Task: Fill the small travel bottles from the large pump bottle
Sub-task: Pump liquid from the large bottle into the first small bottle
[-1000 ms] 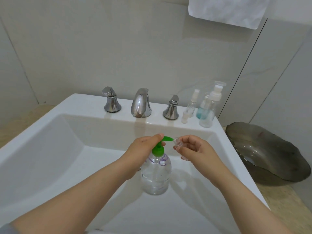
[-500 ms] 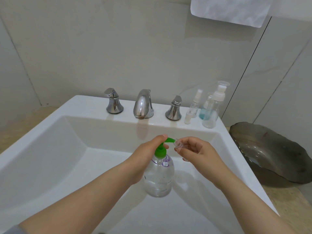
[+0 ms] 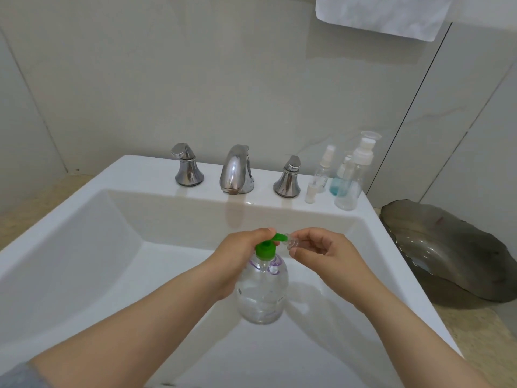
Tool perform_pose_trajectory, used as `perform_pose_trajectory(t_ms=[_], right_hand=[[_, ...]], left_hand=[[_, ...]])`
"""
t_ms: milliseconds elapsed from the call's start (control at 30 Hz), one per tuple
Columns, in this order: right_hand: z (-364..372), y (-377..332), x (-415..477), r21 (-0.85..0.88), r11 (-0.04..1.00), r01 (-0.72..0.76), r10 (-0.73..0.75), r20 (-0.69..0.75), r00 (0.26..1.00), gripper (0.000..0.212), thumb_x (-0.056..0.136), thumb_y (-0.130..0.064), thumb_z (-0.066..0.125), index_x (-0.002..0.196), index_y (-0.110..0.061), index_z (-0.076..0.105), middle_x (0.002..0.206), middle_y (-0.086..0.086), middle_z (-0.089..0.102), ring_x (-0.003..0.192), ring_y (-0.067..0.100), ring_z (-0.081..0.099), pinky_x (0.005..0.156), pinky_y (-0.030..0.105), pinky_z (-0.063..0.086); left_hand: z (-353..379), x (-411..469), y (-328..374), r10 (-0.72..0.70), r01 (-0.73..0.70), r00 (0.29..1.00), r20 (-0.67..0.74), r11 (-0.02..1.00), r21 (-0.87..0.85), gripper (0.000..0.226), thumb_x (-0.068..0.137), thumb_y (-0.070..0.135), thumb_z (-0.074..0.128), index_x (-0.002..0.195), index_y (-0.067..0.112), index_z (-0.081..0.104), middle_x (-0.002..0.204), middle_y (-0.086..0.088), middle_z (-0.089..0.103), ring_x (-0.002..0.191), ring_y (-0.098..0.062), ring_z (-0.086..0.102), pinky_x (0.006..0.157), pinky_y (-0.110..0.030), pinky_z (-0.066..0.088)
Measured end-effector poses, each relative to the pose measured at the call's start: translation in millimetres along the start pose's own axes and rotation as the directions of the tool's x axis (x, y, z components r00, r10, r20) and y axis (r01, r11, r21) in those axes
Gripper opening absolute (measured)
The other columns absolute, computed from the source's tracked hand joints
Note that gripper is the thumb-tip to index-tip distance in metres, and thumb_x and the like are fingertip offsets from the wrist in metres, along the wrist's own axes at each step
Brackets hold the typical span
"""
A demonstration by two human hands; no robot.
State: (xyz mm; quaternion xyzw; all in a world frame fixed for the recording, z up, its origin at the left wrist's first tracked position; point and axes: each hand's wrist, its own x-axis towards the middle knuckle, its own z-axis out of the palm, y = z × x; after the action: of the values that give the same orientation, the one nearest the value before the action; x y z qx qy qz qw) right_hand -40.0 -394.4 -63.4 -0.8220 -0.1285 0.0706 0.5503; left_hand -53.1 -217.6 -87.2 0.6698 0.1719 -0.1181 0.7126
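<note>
**While the left hand works the pump, the right holds a tiny bottle to its spout**

Though the large pump bottle (image 3: 263, 289) carries a purple swirl near its shoulder and some small dark print lower on its clear side, the writing is too small to read and no brand can be made out. The bottle is over the basin of the white sink (image 3: 145, 172), straight in front of the tap (image 3: 236, 170) and nearer the person. It is partly filled with clear liquid. Whether its base rests on the basin floor cannot be told.

The left hand (image 3: 240, 256) grips the bottle round its neck, with a digit laid on top of the green pump head (image 3: 265, 247). The right hand (image 3: 321, 253), in front of the tap and a little to its right, pinches a small clear travel bottle (image 3: 291, 242) between thumb and fingers. That bottle's mouth is at the tip of the green spout, so the two hands are close together.

Right of the tap, past the right tap handle (image 3: 288, 177), more bottles cluster on the sink's back ledge:
- a slim spray bottle (image 3: 321, 175)
- a bottle with blue liquid (image 3: 335, 186)
- a taller bottle with a white pump top (image 3: 352, 180)
- a little white vial (image 3: 310, 194) in front of them

Farther right of the tap, a dark bowl (image 3: 447, 247) lies on the beige bench (image 3: 475, 345). A white towel (image 3: 377, 15) hangs above and right of the tap.
</note>
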Motion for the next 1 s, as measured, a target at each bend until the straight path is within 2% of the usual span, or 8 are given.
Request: perform_pose_trajectory(t_ms=[67, 167, 333, 433, 567, 700, 833, 1000], right_hand=[[-0.2, -0.3, -0.6, -0.010, 1.000, 0.010, -0.010, 0.003, 1.000, 0.014, 0.086, -0.009, 0.069, 0.092, -0.022, 0.073, 0.088, -0.006, 0.075, 0.084, 0.002, 0.067, 0.074, 0.008, 0.050], [-1.1, -1.0, -0.4, -0.023, 0.999, 0.025, -0.026, -0.005, 1.000, 0.014, 0.086, -0.010, 0.069, 0.092, -0.022, 0.073, 0.088, -0.007, 0.075, 0.085, 0.000, 0.067, 0.075, 0.008, 0.049], [-2.6, -1.6, 0.9, -0.003, 0.999, 0.037, -0.037, -0.026, 0.999, 0.015, 0.085, -0.011, 0.071, 0.092, -0.024, 0.073, 0.090, -0.008, 0.075, 0.088, 0.002, 0.068, 0.080, 0.015, 0.051], [-2.1, -1.9, 0.8, -0.012, 0.999, 0.044, -0.044, -0.029, 0.999, 0.016, 0.085, -0.011, 0.071, 0.090, -0.026, 0.073, 0.090, -0.008, 0.075, 0.088, 0.002, 0.067, 0.078, 0.013, 0.051], [-2.1, -2.2, 0.5, -0.006, 0.999, 0.046, -0.046, -0.027, 0.999, 0.017, 0.085, -0.010, 0.071, 0.090, -0.026, 0.073, 0.090, -0.007, 0.075, 0.090, 0.003, 0.068, 0.079, 0.013, 0.052], [-2.2, -1.5, 0.6, -0.019, 0.999, 0.046, -0.046, -0.020, 0.999, 0.015, 0.086, -0.011, 0.070, 0.092, -0.025, 0.073, 0.091, -0.008, 0.075, 0.091, 0.004, 0.067, 0.080, 0.014, 0.052], [-2.2, -1.3, 0.8, -0.042, 0.998, 0.042, -0.043, -0.014, 0.999, 0.015, 0.086, -0.013, 0.070, 0.092, -0.026, 0.074, 0.091, -0.010, 0.074, 0.089, 0.000, 0.066, 0.078, 0.011, 0.051], [-1.9, -1.0, -0.5, -0.052, 0.998, 0.033, -0.033, -0.005, 0.999, 0.014, 0.086, -0.014, 0.070, 0.091, -0.027, 0.073, 0.090, -0.005, 0.074, 0.088, 0.003, 0.066, 0.080, 0.014, 0.051]], left_hand=[[0.9, -0.2, -0.7, 0.006, -0.006, 1.000, -0.010, 1.000, 0.002, 0.028, 0.093, 0.043, 0.065, 0.095, 0.019, 0.080, 0.112, -0.007, 0.076, 0.117, -0.030, 0.066, 0.113, -0.048, 0.042], [-0.4, -1.7, 0.5, 0.019, -0.019, 1.000, -0.003, 0.999, 0.031, 0.029, 0.092, 0.047, 0.065, 0.089, 0.023, 0.080, 0.111, -0.004, 0.077, 0.116, -0.026, 0.066, 0.113, -0.045, 0.042], [-3.3, -3.2, 6.8, -0.006, 0.002, 0.999, 0.047, 0.997, 0.077, 0.037, 0.094, 0.056, 0.057, 0.092, 0.024, 0.077, 0.117, -0.002, 0.074, 0.120, -0.026, 0.064, 0.105, -0.040, 0.045], [-1.7, -4.5, 8.8, -0.017, 0.011, 0.998, 0.068, 0.997, 0.080, 0.041, 0.094, 0.058, 0.055, 0.096, 0.023, 0.076, 0.117, -0.004, 0.074, 0.116, -0.025, 0.066, 0.094, -0.035, 0.048], [-1.5, -8.1, 11.2, -0.017, 0.012, 0.997, 0.074, 0.997, 0.077, 0.035, 0.094, 0.050, 0.058, 0.103, 0.020, 0.075, 0.120, -0.006, 0.073, 0.097, -0.018, 0.066, 0.076, -0.028, 0.049], [-1.0, -6.8, 8.6, -0.005, 0.000, 0.998, 0.063, 0.997, 0.083, 0.032, 0.090, 0.052, 0.062, 0.093, 0.023, 0.076, 0.117, -0.007, 0.074, 0.096, -0.020, 0.065, 0.085, -0.032, 0.048], [-0.2, -5.9, 8.2, -0.004, 0.001, 0.999, 0.038, 0.997, 0.076, 0.031, 0.075, 0.055, 0.069, 0.081, 0.027, 0.080, 0.118, -0.008, 0.074, 0.100, -0.023, 0.063, 0.091, -0.036, 0.047], [-1.5, -6.8, 8.7, -0.023, 0.022, 0.999, 0.033, 0.999, 0.041, 0.025, 0.092, 0.039, 0.064, 0.097, 0.019, 0.079, 0.115, -0.010, 0.075, 0.097, -0.022, 0.064, 0.085, -0.034, 0.046]])
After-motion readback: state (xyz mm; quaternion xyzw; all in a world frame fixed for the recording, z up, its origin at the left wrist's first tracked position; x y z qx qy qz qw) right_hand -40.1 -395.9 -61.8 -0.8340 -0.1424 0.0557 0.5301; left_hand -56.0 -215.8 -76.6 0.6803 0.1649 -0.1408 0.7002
